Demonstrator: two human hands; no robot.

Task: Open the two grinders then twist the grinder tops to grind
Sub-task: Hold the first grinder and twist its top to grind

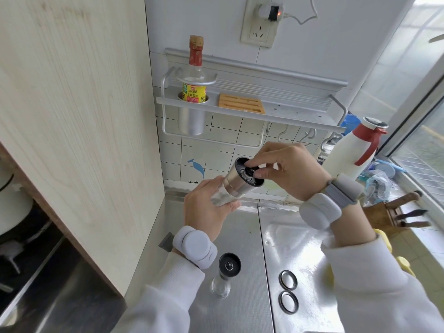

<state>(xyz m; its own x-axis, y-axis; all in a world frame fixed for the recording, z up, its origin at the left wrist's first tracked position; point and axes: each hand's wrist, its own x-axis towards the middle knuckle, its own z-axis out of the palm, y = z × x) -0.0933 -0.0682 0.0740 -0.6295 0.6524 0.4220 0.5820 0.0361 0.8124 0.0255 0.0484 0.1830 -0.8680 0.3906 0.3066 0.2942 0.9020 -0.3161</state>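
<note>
My left grip [206,209] wraps the clear lower body of a steel-banded grinder [236,181] at the centre of the frame. It holds the grinder tilted, black end raised toward the right, so my right grip [288,171] can reach it. There my thumb and forefinger pinch the small knob. Bracing the body probably lets that end turn against it. Pale contents show through the clear part; I cannot tell what they are.

The second grinder [228,265] stands upright on the steel surface [240,236] at lower centre, its glass base see-through, perhaps empty. Two dark rings [280,280], probably the taken-off caps, lie just right of it. At upper centre, a soy sauce bottle [194,91] sits in a wall rack's cup.
</note>
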